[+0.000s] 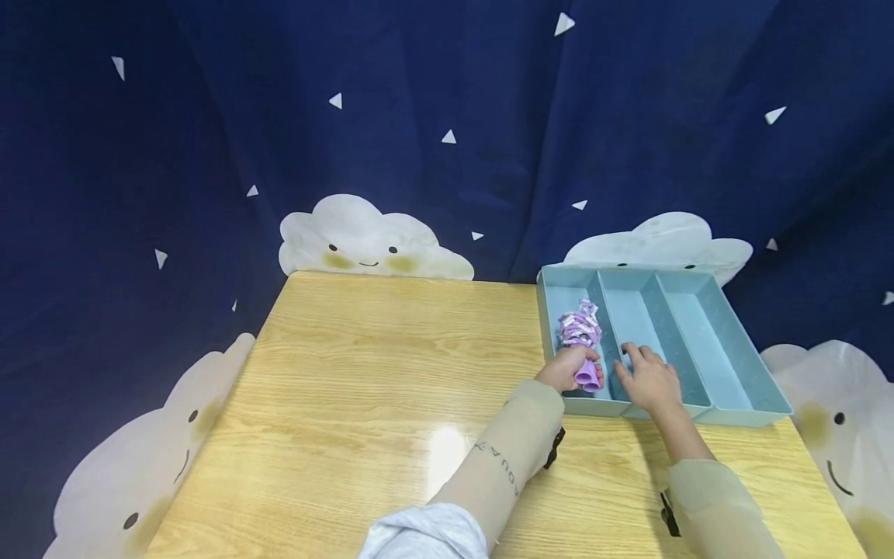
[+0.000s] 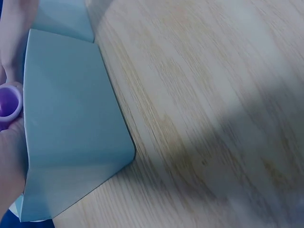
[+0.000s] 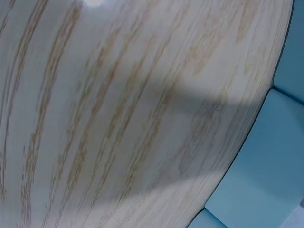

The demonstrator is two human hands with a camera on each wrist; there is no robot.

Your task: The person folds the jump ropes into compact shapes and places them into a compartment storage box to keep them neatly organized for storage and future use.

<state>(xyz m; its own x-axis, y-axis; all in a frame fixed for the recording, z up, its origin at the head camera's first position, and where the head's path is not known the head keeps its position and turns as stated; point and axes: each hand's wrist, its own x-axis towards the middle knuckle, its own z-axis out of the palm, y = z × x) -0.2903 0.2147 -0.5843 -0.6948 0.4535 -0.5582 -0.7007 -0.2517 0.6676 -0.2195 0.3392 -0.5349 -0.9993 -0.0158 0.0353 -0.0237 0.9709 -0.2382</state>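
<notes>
A purple-and-white beaded jump rope [image 1: 580, 326], bundled up, lies in the left compartment of a light blue divided box [image 1: 743, 418] in the head view. My left hand [image 1: 564, 368] grips it by its two purple handles [image 1: 587, 376], whose hollow ends point toward me. In the left wrist view, one round handle end [image 2: 20, 102] shows beside the box's front wall [image 2: 71, 99]. My right hand [image 1: 651, 379] is over the front of the middle compartment, fingers spread and slightly bent, holding nothing. Its thumb is near the left divider; contact cannot be told.
The box stands at the back right of a wooden table [image 1: 349, 388], its compartments running front to back. Behind the table hangs a dark blue curtain [image 1: 419, 62] with white clouds and triangles. The right wrist view shows mostly tabletop and the box's front wall [image 3: 256, 161].
</notes>
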